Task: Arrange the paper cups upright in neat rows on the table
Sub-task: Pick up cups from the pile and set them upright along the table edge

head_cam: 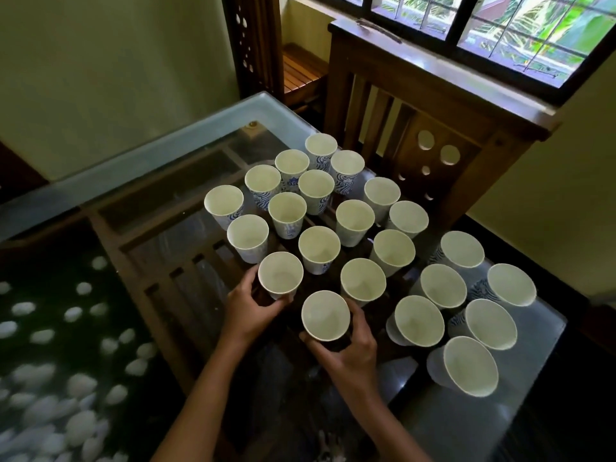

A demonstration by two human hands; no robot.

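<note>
Several white paper cups with blue print stand upright on the glass table (160, 151), mouths up, in slanting rows running from the far cup (320, 146) toward me. My left hand (248, 310) wraps the base of a cup (280, 273) at the near left end of the rows. Just to its right, my right hand (350, 348) grips the nearest cup (326, 315) from below and the side. A looser group of cups (443, 285) stands to the right, the closest one (470, 365) near the table's right edge.
A wooden chair back (430, 135) with round cut-outs presses against the far side of the table under a window (483, 25). Through the glass I see the table's wooden frame and a second chair (186, 275). Dark patterned floor lies at the left (50, 361).
</note>
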